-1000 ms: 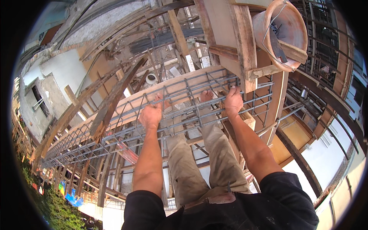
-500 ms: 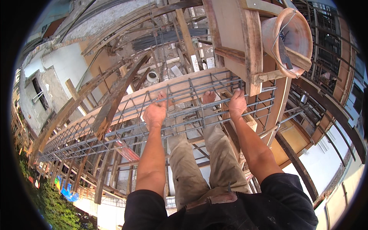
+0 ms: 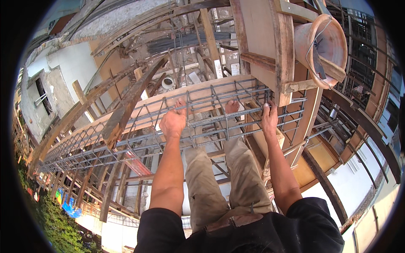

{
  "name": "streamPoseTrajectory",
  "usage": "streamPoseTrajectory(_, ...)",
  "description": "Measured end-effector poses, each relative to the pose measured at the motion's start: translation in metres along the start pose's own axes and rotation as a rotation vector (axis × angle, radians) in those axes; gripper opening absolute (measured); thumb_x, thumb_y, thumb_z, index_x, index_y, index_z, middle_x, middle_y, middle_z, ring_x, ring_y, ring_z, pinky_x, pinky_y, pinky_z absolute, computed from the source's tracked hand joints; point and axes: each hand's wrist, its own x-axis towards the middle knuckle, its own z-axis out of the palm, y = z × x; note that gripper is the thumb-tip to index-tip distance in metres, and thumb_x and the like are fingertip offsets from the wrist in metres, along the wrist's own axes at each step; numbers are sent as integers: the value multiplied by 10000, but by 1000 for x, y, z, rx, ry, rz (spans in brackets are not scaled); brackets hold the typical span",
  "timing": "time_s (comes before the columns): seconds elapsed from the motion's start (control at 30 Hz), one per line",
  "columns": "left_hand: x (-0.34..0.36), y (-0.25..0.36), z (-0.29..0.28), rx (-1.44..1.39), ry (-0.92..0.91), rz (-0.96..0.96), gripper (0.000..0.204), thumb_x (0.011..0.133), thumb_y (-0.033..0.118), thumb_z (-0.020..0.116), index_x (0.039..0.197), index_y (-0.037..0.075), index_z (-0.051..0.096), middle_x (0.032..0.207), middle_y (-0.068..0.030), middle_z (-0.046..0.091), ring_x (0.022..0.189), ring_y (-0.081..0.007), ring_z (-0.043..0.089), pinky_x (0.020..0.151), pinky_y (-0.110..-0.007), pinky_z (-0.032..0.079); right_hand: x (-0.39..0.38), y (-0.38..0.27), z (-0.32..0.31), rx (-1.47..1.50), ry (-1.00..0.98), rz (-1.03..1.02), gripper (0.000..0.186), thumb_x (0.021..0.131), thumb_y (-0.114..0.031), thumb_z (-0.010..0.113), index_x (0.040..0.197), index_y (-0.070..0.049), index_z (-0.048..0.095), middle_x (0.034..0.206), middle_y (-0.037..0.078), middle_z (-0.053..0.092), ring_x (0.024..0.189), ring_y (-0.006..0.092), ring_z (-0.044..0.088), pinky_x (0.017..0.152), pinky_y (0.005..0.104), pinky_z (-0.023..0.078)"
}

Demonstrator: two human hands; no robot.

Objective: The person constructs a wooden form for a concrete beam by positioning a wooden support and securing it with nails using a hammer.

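A long rebar cage [image 3: 206, 122] of grey bars tied with rectangular stirrups runs across in front of me, from the far left to the wooden formwork on the right. My left hand [image 3: 173, 122] is closed round one of its bars, left of my legs. Near the cage's right end, my right hand [image 3: 270, 118] grips a bar with its fingertips up by the end stirrups; the bar is partly hidden behind the fingers. Behind the cage, a plywood board [image 3: 147, 109] stands along its far side. My bare feet show through the bars.
A clay-stained bucket [image 3: 304, 40] with a dark flat tool hangs at the upper right, beside an upright plywood formwork box [image 3: 261, 40]. A rough timber [image 3: 130, 105] slants over the cage on the left. Below are open gaps between scaffold poles and a white pipe end [image 3: 168, 82].
My right hand has shifted slightly right and down along the cage, its fingers now pointing more upward. My left hand keeps its hold. The view has moved a little.
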Motion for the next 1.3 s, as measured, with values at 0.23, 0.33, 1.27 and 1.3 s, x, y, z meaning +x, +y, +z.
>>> streamPoseTrajectory(0.23,-3,1,-6,20,-14,-24,508,874,583,600,1002,129,791,1079,-185,758,1063,-381,708,935,-477,524,-39,-38,-22,-397,90,-502,324,946,-149,669,1258,-69,634,1154,160,607,1111,346,581,958,465,456)
streamPoseTrajectory(0.33,-4,2,-7,25,-10,-17,571,890,619,552,1015,120,801,1059,-193,760,1057,-383,710,941,-466,531,-10,-59,-5,-367,25,-715,212,961,-162,650,1147,-62,660,1102,150,629,1068,372,594,920,488,478)
streamPoseTrajectory(1.27,-2,5,-10,-7,-48,-46,735,899,739,471,1051,99,798,1074,-220,752,1072,-398,705,947,-479,529,58,-68,26,-342,-343,-111,403,926,-481,621,1077,-126,740,918,154,756,933,390,714,864,480,539)
streamPoseTrajectory(1.3,-1,4,-9,-8,-47,-46,735,899,739,471,1051,99,798,1074,-220,752,1072,-398,705,947,-479,529,59,-68,26,-342,-343,-111,403,926,-481,621,1077,-126,740,918,154,756,933,390,714,864,480,539)
